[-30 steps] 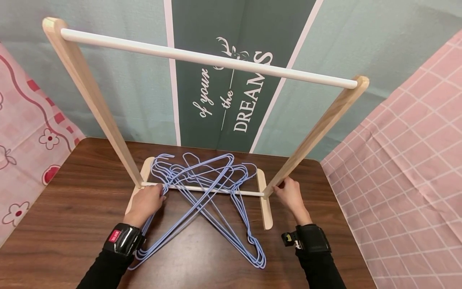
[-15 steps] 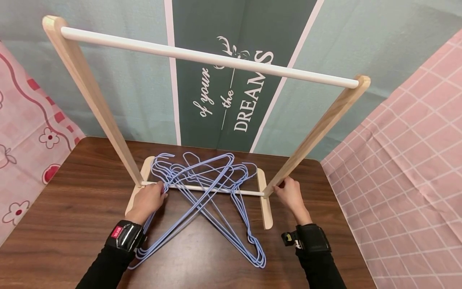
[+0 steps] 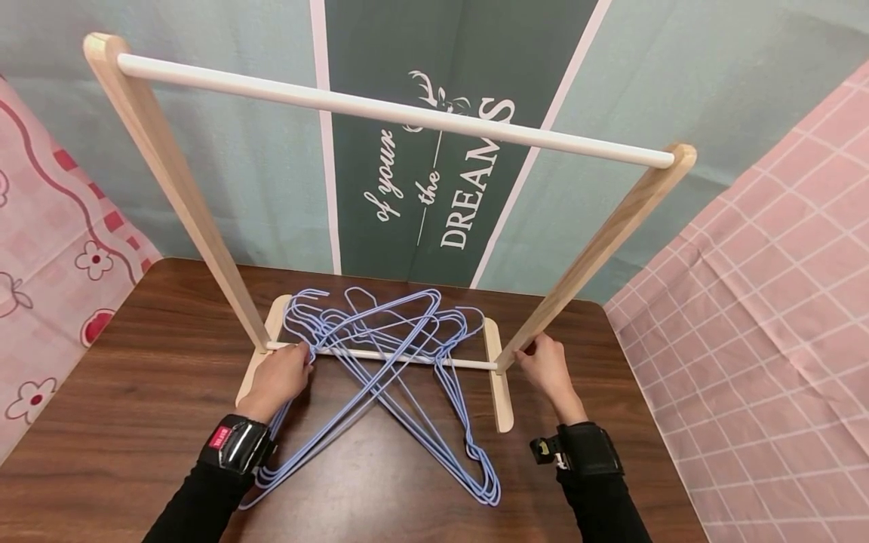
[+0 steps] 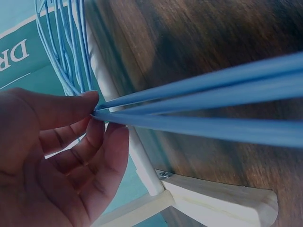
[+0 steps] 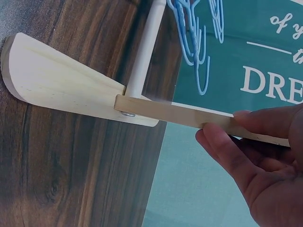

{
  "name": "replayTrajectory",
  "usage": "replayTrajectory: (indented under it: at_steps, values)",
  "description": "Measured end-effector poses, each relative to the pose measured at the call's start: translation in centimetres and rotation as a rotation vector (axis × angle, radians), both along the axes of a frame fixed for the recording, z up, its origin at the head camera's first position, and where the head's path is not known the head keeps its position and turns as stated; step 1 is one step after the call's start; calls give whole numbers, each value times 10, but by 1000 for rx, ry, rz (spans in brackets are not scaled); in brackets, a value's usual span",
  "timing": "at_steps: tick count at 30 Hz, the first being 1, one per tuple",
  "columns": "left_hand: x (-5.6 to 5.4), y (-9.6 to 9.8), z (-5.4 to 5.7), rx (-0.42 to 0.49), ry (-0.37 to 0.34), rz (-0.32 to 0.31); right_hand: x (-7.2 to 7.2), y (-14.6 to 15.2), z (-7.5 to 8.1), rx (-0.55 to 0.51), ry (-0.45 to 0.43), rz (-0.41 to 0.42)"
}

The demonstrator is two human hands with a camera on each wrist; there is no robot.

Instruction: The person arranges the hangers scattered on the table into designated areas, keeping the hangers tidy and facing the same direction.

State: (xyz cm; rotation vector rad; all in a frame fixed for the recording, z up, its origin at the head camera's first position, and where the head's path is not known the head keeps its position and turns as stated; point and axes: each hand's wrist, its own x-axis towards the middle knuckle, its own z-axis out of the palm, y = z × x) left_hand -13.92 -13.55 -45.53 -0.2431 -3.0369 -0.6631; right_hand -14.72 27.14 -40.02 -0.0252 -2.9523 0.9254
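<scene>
Several blue wire hangers (image 3: 373, 388) lie in a crossed heap over the low white bar (image 3: 475, 363) of a wooden garment rack (image 3: 573, 271). My left hand (image 3: 280, 377) pinches some of them near their necks, at the left end of the heap. The left wrist view shows thumb and fingertips meeting on the blue wires (image 4: 213, 120). On the other side, my right hand (image 3: 546, 367) holds the lower part of the rack's right post. In the right wrist view, thumb and fingers lie on either side of that wooden post (image 5: 180, 115).
The rack stands on a dark wooden table (image 3: 577, 483), its white top rod (image 3: 394, 111) high above the hangers. Flat wooden feet (image 3: 501, 400) support both posts. A green and grey curtain (image 3: 434, 188) hangs behind, with pink cloth (image 3: 767, 302) at both sides.
</scene>
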Motion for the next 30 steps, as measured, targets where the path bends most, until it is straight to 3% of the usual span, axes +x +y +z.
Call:
replayTrajectory:
  at_steps: [19, 30]
  values:
    - [9, 1, 10, 9, 20, 14, 2, 0, -1, -5, 13, 0]
    - [16, -2, 20, 33, 110, 1, 1, 0, -1, -8, 14, -2]
